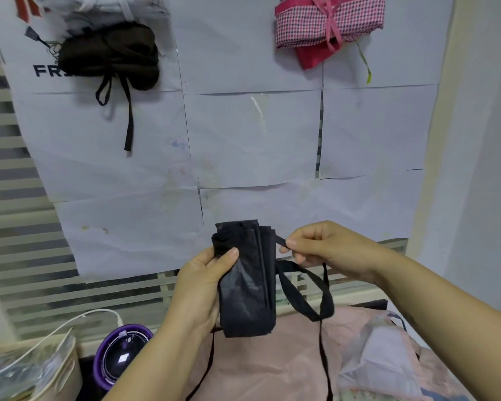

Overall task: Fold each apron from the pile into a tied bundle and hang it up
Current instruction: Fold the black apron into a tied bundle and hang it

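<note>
- While held upright, long axis 12 to 6: folded black apron, low centre, gripped from 9 o'clock by left hand, thumb across front.
- Pinched at 3 o'clock of bundle: strap, between thumb and forefinger of right hand; remaining fingers curled.
- Slack loop sagging to 5 o'clock, tails dangling to 6 over pink cloth.
- Probably next: wrapping across short axis, 3 toward 9; right hand nearer.

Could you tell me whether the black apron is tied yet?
Folded but not tied: the black fabric apron is a narrow folded stack in the left hand; the right hand pinches its loose black strap.
</note>
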